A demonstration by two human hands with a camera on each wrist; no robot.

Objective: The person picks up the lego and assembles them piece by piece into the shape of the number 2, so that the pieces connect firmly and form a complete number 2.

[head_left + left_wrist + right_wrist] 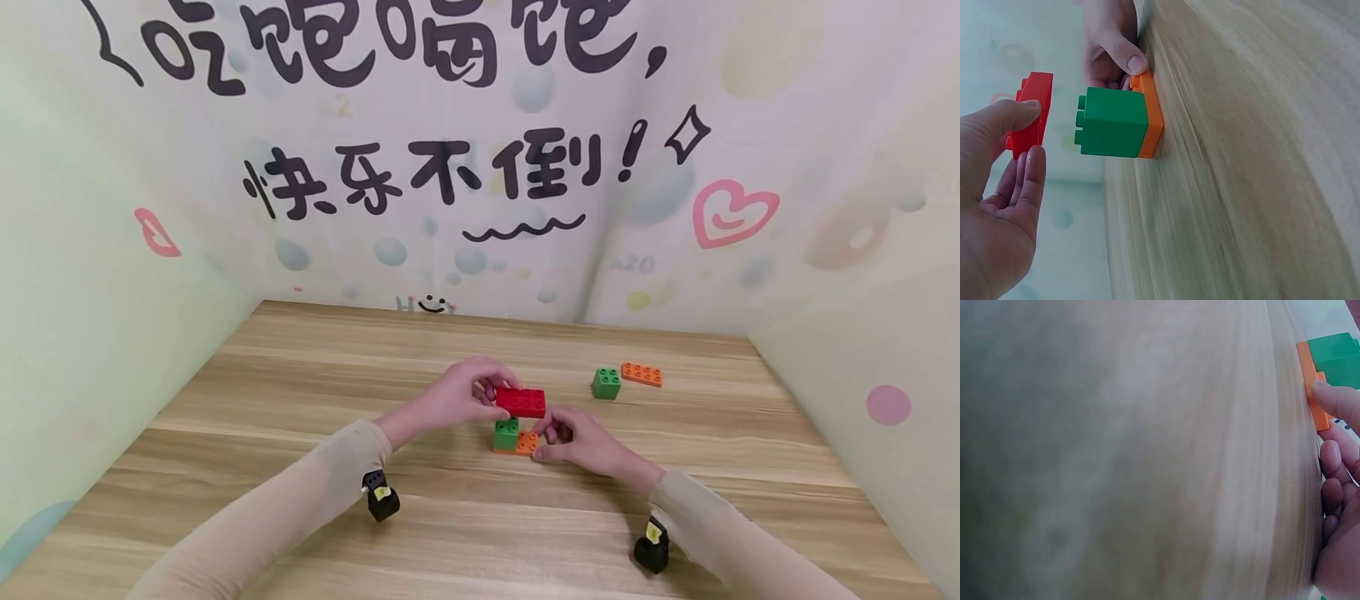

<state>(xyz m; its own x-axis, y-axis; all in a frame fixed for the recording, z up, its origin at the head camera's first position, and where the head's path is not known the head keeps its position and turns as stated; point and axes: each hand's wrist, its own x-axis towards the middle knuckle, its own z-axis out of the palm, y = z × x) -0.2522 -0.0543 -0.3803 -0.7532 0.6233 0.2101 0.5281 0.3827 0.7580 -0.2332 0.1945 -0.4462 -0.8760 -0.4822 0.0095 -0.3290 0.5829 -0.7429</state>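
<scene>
My left hand pinches a flat red building brick by its left end, thumb against fingers. Its studs face up in the head view. In the left wrist view, a gap separates the red brick from the studs of a green brick. That green brick stands on one end of a flat orange brick, which lies on the table. My right hand grips the orange brick at its other end. The right wrist view shows the thumb on the orange brick.
Farther back to the right on the wooden table are a second green brick and a second flat orange brick, close together. A printed cloth hangs behind the table and along both sides. Each wrist wears a small black device.
</scene>
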